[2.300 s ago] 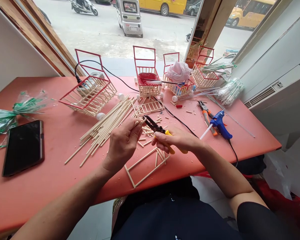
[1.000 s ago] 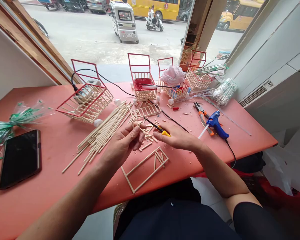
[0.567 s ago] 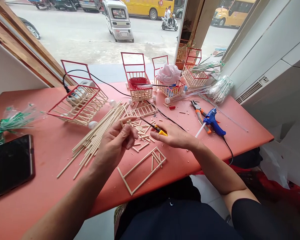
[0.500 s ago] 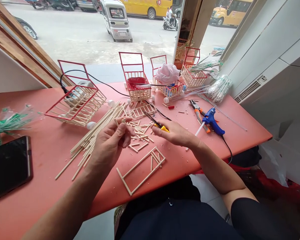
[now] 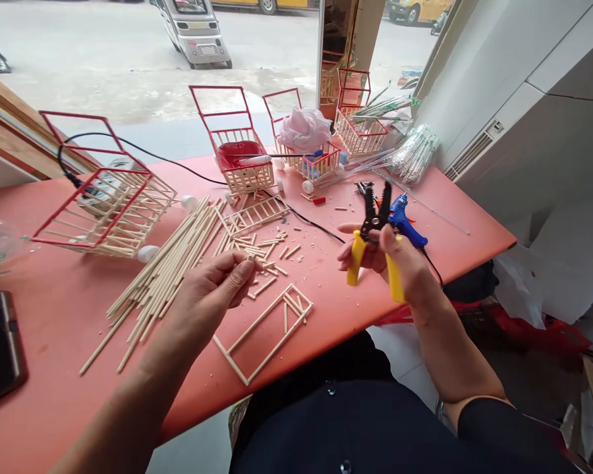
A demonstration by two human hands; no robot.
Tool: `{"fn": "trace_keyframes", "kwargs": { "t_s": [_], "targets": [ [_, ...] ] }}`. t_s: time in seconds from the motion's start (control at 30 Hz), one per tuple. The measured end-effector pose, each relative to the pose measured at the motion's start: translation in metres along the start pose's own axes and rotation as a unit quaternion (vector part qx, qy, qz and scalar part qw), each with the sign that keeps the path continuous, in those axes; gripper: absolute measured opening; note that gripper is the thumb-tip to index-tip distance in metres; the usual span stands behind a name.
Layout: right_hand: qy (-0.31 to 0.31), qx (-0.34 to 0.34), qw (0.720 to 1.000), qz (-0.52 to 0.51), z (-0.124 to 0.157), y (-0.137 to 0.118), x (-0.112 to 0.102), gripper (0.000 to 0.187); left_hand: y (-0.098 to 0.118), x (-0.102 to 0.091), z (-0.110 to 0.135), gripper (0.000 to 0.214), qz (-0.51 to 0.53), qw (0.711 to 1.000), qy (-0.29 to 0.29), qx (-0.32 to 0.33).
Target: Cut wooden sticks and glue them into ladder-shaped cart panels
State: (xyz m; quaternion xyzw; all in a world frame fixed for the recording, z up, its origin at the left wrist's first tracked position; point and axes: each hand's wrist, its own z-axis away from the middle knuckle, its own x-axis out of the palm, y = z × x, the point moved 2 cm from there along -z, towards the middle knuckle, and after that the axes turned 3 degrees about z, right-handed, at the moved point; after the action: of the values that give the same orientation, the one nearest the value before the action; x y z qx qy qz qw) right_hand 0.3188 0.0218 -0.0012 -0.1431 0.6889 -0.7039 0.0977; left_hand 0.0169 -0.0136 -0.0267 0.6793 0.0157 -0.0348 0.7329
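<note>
My right hand (image 5: 400, 257) holds wire strippers (image 5: 373, 227) with yellow handles and black jaws, raised over the table with the handles spread. The fingers of my left hand (image 5: 222, 280) are pinched on a short piece of wooden stick (image 5: 252, 259), of which only the end shows. Below and between the hands lies a rectangular stick frame (image 5: 271, 359) with a few short pieces inside it. Cut stick pieces (image 5: 264, 288) are scattered just beyond my left hand, beside a ladder-like stick panel (image 5: 254, 216). A pile of long sticks (image 5: 163, 283) lies to the left.
Small stick carts with red rims stand along the back: one (image 5: 103, 210) at left, another (image 5: 247, 174) mid-table. A blue glue gun (image 5: 408, 220) lies behind my right hand. A phone (image 5: 0, 349) is at far left. A black cord (image 5: 311, 224) crosses the table.
My right hand has turned upward and moved right, lifting the wire strippers into full view with handles apart. My left hand keeps its pinch. The camera view has shifted.
</note>
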Motion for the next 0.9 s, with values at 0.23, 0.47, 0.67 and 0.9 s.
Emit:
{"fn": "trace_keyframes", "kwargs": {
  "t_s": [0.23,0.47,0.67,0.9],
  "targets": [
    [0.083,0.033,0.986,-0.143,0.01,0.024,-0.021,0.07,0.007,0.01,0.001,0.034,-0.141,0.984,-0.105,0.012],
    [0.036,-0.002,0.981,-0.191,0.026,0.056,0.014,0.062,0.016,0.004,0.036,0.032,-0.366,0.922,-0.109,0.059],
    [0.051,-0.06,0.988,-0.13,0.041,0.044,0.01,0.064,0.014,0.002,0.042,0.031,-0.433,0.89,-0.114,0.082],
    [-0.025,-0.013,0.994,-0.11,0.054,0.025,-0.006,0.072,0.02,0.074,-0.021,0.029,-0.451,0.816,-0.263,0.247]
  ]
}}
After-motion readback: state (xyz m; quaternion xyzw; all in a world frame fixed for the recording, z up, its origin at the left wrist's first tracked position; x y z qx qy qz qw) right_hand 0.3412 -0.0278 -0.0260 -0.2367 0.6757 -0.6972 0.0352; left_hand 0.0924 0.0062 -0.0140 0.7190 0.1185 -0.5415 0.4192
